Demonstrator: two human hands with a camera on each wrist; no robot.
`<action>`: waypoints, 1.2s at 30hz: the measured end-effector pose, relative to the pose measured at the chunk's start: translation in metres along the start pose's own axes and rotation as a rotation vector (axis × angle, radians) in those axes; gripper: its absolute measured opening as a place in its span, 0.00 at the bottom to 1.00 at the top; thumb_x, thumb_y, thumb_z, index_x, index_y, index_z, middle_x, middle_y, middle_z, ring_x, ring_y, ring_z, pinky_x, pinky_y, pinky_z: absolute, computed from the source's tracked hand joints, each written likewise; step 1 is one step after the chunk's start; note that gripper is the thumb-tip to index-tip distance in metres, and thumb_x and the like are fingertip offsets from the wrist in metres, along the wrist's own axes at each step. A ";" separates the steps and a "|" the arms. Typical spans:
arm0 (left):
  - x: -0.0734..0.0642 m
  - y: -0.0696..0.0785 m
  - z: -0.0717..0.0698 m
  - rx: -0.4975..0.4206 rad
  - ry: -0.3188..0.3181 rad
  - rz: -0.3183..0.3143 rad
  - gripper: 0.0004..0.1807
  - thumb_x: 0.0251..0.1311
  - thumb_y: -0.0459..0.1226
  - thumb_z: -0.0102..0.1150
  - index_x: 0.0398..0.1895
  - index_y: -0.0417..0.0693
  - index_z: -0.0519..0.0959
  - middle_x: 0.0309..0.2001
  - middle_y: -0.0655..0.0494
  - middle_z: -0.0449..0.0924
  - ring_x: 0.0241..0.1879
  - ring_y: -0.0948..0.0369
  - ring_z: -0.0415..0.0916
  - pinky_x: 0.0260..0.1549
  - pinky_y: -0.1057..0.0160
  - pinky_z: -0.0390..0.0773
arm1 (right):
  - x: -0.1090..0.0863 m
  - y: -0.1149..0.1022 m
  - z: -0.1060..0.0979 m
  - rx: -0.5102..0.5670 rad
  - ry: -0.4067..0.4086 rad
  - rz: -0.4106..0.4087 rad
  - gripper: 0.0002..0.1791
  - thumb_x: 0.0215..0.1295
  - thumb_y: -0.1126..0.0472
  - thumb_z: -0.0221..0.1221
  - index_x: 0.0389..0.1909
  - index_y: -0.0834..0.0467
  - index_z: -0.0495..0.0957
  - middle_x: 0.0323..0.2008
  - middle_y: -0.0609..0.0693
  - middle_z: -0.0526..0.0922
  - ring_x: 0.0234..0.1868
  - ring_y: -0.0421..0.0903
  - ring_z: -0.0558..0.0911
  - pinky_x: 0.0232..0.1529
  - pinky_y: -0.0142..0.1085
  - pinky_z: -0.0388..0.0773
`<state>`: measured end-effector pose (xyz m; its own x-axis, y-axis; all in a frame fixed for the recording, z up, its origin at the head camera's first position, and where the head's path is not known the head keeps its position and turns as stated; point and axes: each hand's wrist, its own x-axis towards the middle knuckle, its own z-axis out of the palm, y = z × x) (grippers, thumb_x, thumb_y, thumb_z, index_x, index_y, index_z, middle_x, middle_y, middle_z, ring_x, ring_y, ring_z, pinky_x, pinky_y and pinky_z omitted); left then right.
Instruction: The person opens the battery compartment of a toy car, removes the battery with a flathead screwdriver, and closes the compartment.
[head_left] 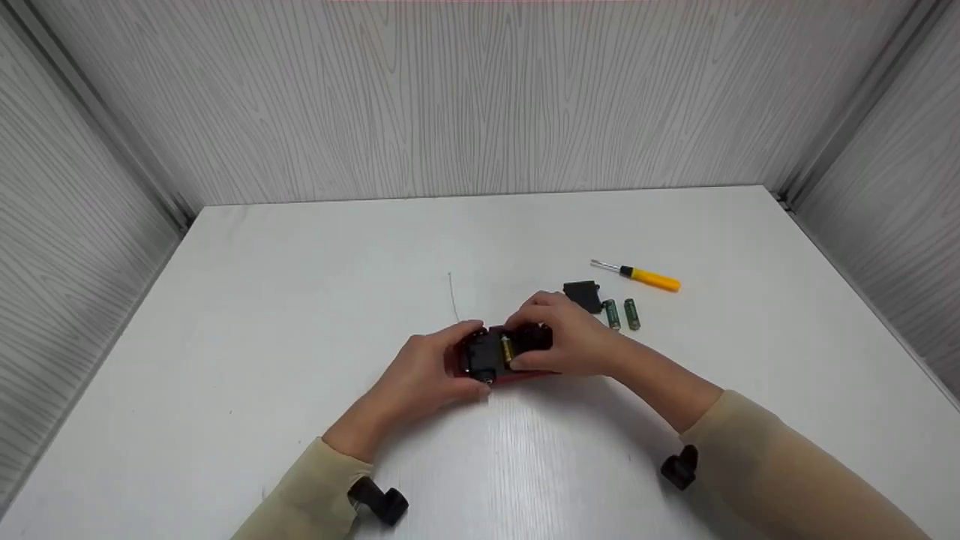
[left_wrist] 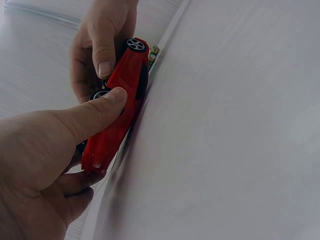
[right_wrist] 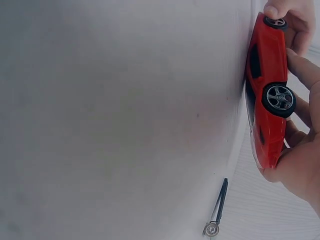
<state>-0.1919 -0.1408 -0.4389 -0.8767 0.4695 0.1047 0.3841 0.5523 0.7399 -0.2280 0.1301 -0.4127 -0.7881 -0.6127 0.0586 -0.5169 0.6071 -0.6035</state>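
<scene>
A red toy car (left_wrist: 112, 132) lies upside down on the table, its black underside (head_left: 484, 354) facing up. My left hand (head_left: 427, 373) grips one end of it, thumb on the near side and fingers on the far side. At the middle of the underside, my right hand (head_left: 574, 339) pinches a gold-and-green battery (head_left: 507, 349) between its thumb and fingers. In the right wrist view, the car's red side and wheels (right_wrist: 279, 99) show, with the fingers partly hidden behind it. The battery is hidden there.
Two green batteries (head_left: 612, 314) lie to the right of the car, next to a black battery cover (head_left: 583, 296). Farther back is a screwdriver (head_left: 654, 280) with a yellow handle. A thin antenna wire (head_left: 452, 294) stretches away behind the car. Walls enclose the table's back and sides.
</scene>
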 end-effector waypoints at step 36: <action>0.000 0.000 0.001 -0.004 -0.002 -0.015 0.48 0.53 0.45 0.84 0.77 0.51 0.72 0.68 0.54 0.80 0.67 0.57 0.75 0.70 0.52 0.69 | 0.003 0.005 0.006 0.020 0.042 -0.070 0.14 0.68 0.54 0.69 0.51 0.53 0.89 0.50 0.50 0.81 0.53 0.50 0.78 0.58 0.49 0.78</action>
<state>-0.1919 -0.1401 -0.4390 -0.8817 0.4626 0.0929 0.3703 0.5564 0.7438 -0.2307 0.1281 -0.4204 -0.7637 -0.6314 0.1345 -0.5651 0.5531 -0.6122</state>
